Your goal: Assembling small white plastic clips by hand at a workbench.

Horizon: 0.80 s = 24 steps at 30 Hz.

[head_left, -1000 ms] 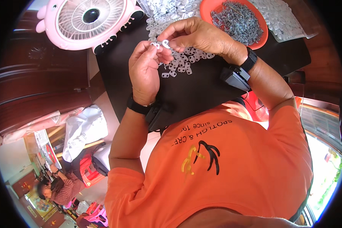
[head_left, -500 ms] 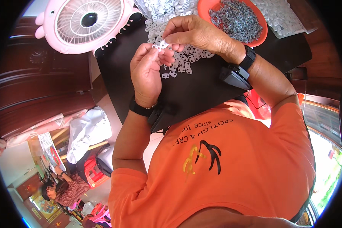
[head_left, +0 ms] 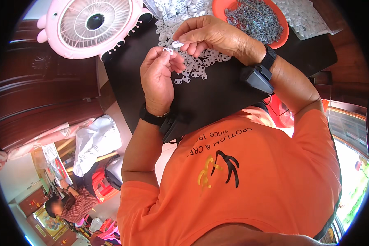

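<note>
Between the thumb and fingers of my left hand [head_left: 158,80] is a small white plastic piece with round holes [head_left: 168,51]. My right hand [head_left: 211,36] pinches a white oval plastic cap [head_left: 177,44] just above and to the right of it. The two pieces are close together, with a narrow gap between them. Under and beyond both hands, a loose pile of white holed plastic pieces [head_left: 195,69] spreads over the black tabletop [head_left: 205,104]. An orange-red bowl [head_left: 285,35] full of grey metal screws [head_left: 254,22] stands beyond my right wrist.
A pink animal-shaped fan [head_left: 49,24] stands at the table's far left. More white oval pieces lie in a clear tray [head_left: 305,18] at the far right. In the lower left background, another person in a striped top [head_left: 78,206] works at a separate table.
My right hand has drawn slightly up and away from the left, and the oval cap now shows apart from the holed piece. The left hand has hardly moved.
</note>
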{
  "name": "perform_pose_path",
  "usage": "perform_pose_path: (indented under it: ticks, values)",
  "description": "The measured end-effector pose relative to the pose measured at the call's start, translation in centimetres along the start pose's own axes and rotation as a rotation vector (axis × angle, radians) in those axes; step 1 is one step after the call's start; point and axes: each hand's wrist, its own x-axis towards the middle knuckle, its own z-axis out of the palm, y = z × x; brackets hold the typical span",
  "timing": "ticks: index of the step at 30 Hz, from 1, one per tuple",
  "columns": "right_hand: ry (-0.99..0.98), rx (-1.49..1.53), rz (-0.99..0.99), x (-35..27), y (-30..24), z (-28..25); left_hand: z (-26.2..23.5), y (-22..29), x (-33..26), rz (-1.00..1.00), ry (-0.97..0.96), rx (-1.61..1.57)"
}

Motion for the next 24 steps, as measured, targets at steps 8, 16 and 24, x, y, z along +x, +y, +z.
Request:
perform_pose_path:
  ticks: [8, 16, 24]
  values:
    - [0.018, 0.115, 0.011, 0.1, -0.1, -0.2, 0.5, 0.1, -0.3, -0.072, 0.034, 0.047]
    - [0.067, -0.035, -0.069, -0.3, -0.5, 1.0, 0.5, 0.0, -0.5, -0.023, 0.049, 0.221]
    - [0.116, -0.13, -0.189, -0.3, -0.1, 1.5, 0.3, -0.1, -0.4, -0.009, 0.077, 0.237]
